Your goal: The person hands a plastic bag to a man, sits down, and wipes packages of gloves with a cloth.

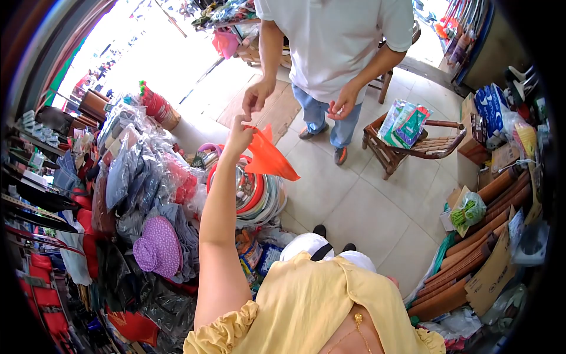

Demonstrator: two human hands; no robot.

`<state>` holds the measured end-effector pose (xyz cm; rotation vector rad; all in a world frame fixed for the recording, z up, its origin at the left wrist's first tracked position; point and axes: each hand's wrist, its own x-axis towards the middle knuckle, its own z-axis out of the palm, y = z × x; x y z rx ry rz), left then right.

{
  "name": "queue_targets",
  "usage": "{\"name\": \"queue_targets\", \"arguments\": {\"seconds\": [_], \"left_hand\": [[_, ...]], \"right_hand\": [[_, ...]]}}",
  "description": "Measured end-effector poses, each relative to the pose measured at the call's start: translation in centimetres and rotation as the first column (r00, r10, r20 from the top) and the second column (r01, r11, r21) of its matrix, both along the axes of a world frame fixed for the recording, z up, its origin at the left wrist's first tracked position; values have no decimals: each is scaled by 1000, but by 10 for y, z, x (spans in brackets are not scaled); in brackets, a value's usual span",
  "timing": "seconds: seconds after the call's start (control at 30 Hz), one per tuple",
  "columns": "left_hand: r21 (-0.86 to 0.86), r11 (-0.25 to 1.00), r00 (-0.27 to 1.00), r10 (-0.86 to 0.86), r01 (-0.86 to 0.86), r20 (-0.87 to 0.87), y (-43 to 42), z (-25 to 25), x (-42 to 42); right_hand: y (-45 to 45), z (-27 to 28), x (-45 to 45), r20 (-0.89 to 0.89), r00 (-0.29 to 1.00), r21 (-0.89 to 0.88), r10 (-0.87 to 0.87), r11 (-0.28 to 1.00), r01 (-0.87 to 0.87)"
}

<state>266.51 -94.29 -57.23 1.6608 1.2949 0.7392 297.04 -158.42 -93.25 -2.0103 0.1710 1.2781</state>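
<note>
My left hand (239, 137) is stretched forward at the end of a bare arm, its fingers closed on the edge of a thin orange plastic bag (270, 154). The bag hangs limp to the right of my fingers. Just above my hand, a person's hand (258, 96) has its fingertips close to mine; whether they touch or pass something small is unclear. That person's other hand (343, 104) is held at waist height with something small and pale in its fingers. My right hand does not show.
Coiled hoses (274, 200) stand below my forearm. Bagged goods and a purple hat (158, 246) crowd the left side. A bamboo chair (389, 141) bears plastic packets (404, 124). Rolled brown mats (466, 259) and boxes line the right, beside the tiled floor (371, 206).
</note>
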Motion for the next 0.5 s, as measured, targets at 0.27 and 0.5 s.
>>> {"name": "queue_targets", "arguments": {"seconds": [0.27, 0.5], "left_hand": [[-77, 995, 998, 65, -67, -29, 9, 0, 5], [-164, 983, 996, 84, -86, -18, 8, -2, 8]], "right_hand": [[25, 40, 14, 85, 988, -60, 132, 990, -127], [23, 16, 31, 84, 980, -68, 181, 982, -175]]}}
